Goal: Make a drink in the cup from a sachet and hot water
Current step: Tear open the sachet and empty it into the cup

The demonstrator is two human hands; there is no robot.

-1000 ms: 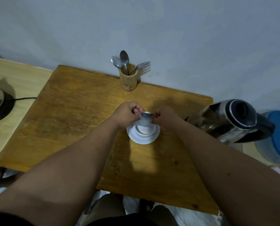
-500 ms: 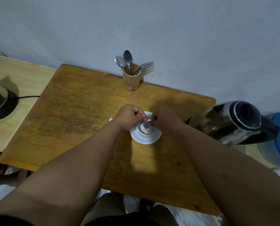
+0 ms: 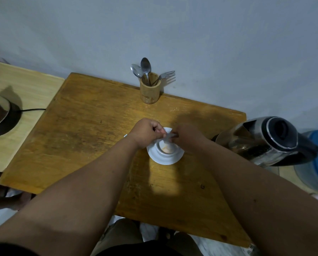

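Here a small pale sachet is held just above the white cup, which stands on a white saucer near the middle of the wooden tabletop. The sachet is pinched between both hands: the fingers of the left hand are closed narrowly on its left end, and those of the right hand on its right end. A pale orange-pink heap, taken to be powder, is seen in the bottom of the cup.

The sachet is judged to be very light, thin and limp, so it is best gripped at its sealed edges, with the open end pointed down into the cup. The cup looks like ceramic, hard and breakable, and its handle cannot be made out. The steel and black kettle, just beside the cup at the right edge of the tabletop, is expected to be heavy and hot, and should be taken by its dark handle.

Spoons and a fork stand in a wooden holder at the far edge. No brand, label or writing can be read on anything; the sachet is too small and too covered for print to be told.
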